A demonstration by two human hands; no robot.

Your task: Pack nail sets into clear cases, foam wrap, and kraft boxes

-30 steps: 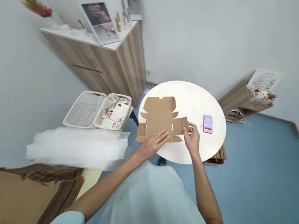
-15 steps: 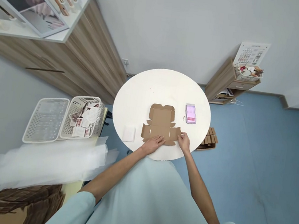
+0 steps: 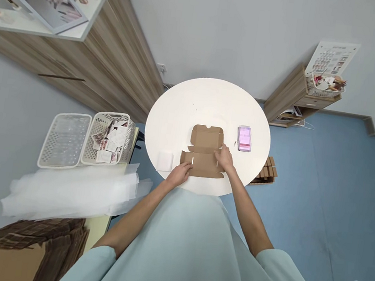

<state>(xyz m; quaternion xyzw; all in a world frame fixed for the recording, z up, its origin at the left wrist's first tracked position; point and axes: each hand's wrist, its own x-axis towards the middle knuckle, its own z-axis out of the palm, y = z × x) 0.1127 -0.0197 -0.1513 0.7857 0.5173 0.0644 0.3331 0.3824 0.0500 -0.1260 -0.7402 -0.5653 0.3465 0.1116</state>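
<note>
Your two hands at a flattened cardboard box [image 3: 204, 162], seen from above. The blank lies unfolded near your edge of the round white surface [image 3: 177, 116], its lid panel with a notched rim pointing away from you and its side flaps spread. Your left hand [image 3: 181, 173] rests at the near left corner, fingers slightly bent over the left flap; your right hand [image 3: 225, 157] reaches over the right flap, its thumb and fingers partly spread and touching the card near the fold. Whether either set of fingers pinches the card, you cannot tell at this size. To the left of the blank lies a white square [image 3: 164, 161]; to its right, well clear of your hand, a pixelated pink-purple object [image 3: 245, 139]. Beyond your left arm lie translucent sheets [image 3: 73, 194].
</note>
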